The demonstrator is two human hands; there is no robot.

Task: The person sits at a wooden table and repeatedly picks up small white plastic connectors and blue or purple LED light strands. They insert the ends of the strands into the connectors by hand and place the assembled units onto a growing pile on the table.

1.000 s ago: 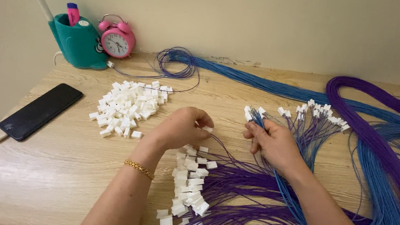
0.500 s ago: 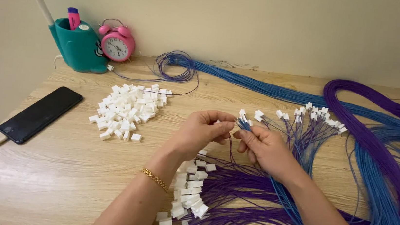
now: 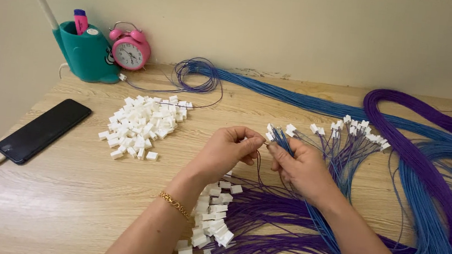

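- Both hands have closed in together since a moment ago, right of the connector pile (image 3: 146,122).
- Left hand (image 3: 229,150) pinches a purple wire (image 3: 258,166).
- Right hand (image 3: 302,167) grips blue wires (image 3: 282,142).

A small white connector (image 3: 267,137) — a boxy plastic plug — sits pinched between the fingertips of the left hand (image 3: 229,152) and the right hand (image 3: 300,166), held just above the counter (image 3: 64,200). A few thin blue wires (image 3: 285,144) run from it back through the right hand's fingers — a small bunch, bent upward at the tip. A dark purple wire (image 3: 258,169) hangs in a loose curve below the two hands, down toward the purple strands lying on the counter.
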